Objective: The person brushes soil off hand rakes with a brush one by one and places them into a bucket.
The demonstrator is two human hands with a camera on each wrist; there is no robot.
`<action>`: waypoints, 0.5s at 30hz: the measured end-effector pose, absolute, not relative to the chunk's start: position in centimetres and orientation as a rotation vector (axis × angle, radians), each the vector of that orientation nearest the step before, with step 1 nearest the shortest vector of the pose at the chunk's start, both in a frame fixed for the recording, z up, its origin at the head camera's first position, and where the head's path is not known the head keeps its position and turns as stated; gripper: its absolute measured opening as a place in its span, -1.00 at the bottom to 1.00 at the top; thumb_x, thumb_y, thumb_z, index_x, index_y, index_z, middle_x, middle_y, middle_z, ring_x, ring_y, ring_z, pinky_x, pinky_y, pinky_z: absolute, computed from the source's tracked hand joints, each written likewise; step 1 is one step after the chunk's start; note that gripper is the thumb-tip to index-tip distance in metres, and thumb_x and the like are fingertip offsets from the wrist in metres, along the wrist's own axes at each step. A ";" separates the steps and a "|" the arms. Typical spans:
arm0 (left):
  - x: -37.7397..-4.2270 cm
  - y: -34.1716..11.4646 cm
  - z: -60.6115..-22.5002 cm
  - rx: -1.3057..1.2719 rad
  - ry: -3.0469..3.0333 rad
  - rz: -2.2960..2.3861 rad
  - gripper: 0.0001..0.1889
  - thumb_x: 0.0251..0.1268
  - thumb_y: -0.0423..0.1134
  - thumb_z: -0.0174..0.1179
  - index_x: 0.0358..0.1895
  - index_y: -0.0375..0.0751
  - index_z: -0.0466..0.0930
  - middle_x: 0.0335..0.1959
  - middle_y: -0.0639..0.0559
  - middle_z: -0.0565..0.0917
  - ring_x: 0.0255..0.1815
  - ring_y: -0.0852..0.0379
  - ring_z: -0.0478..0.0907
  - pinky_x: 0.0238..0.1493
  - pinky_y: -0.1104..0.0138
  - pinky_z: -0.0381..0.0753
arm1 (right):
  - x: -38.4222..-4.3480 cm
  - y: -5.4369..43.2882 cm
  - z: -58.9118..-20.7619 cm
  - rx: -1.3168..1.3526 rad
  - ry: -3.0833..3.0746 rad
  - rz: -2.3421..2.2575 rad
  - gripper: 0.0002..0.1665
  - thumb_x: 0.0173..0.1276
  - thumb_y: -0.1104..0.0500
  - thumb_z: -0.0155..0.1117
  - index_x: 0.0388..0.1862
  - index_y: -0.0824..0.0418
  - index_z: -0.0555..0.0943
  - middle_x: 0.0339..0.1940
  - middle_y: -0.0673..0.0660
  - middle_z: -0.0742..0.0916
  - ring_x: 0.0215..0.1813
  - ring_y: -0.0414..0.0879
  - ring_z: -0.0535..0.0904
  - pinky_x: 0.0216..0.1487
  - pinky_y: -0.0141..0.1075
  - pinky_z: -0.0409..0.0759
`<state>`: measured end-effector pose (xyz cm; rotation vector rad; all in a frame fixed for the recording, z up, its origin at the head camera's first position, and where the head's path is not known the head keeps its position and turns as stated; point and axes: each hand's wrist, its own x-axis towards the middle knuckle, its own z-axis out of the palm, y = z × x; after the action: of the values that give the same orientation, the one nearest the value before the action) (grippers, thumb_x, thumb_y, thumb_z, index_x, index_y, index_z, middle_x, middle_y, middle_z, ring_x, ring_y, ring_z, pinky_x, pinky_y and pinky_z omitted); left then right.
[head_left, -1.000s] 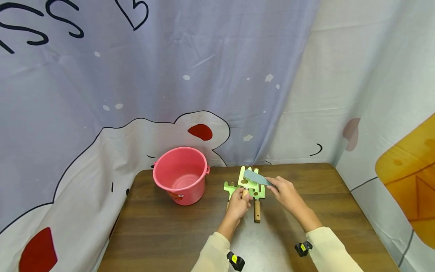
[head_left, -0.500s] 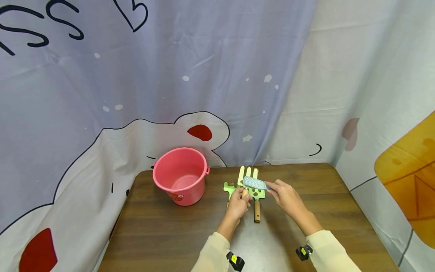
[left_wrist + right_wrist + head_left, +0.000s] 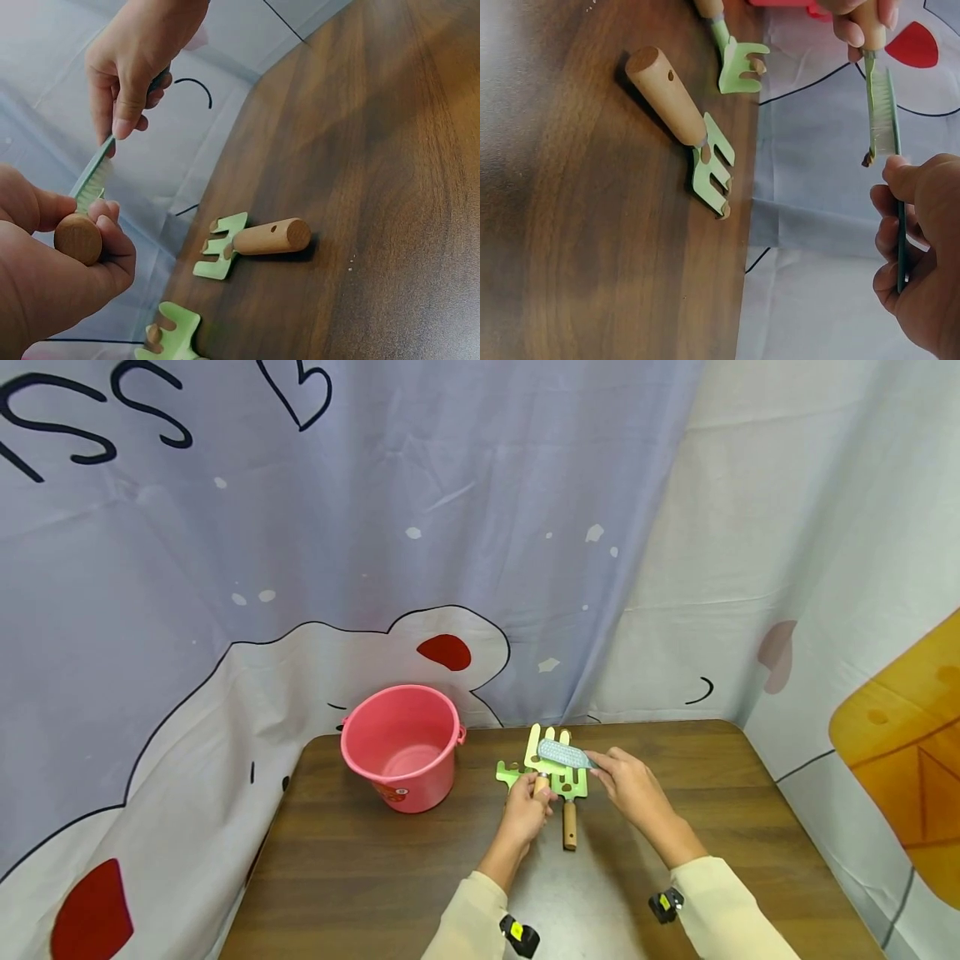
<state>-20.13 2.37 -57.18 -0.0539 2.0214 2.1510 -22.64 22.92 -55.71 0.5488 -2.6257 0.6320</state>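
Note:
My left hand [image 3: 525, 814] grips the wooden handle of a light green garden hand fork [image 3: 534, 745], holding it raised above the table with the tines pointing away. A brush [image 3: 564, 755] with a blue-green back and pale bristles is in my right hand [image 3: 632, 789], thumb and fingers curled round its handle. Seen from the right wrist, the bristles [image 3: 883, 112] lie against the fork's face, and a small brown clump [image 3: 868, 158] clings near a tine tip. Below lies a second green hand fork [image 3: 712, 165] with brown bits on it.
Another green tool [image 3: 739, 71] with short prongs, also bearing a brown bit, lies left of the second fork. A pink bucket [image 3: 400, 739] stands at the table's back left. Printed curtains [image 3: 525, 527] hang behind the wooden table [image 3: 360, 877].
The brush has gone down along the held fork's tines and then back up, its back turning somewhat toward the head camera. My left hand and the fork have stayed nearly still.

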 end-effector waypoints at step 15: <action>-19.6 2.6 -56.9 -0.027 2.018 2.150 -0.62 0.55 -0.47 -0.02 0.33 -0.57 0.29 -0.19 -0.24 0.69 -0.45 0.22 0.45 -0.46 0.47 0.47 | -24.0 23.7 -55.3 0.512 -2.607 0.615 -0.63 0.36 0.28 0.43 0.14 0.30 0.72 -0.39 0.11 0.65 -0.47 -0.13 0.43 -0.44 -0.24 0.48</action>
<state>-19.58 2.57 -56.89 -0.0269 2.0181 2.1503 -23.99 23.72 -55.33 0.5122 -2.6070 0.6149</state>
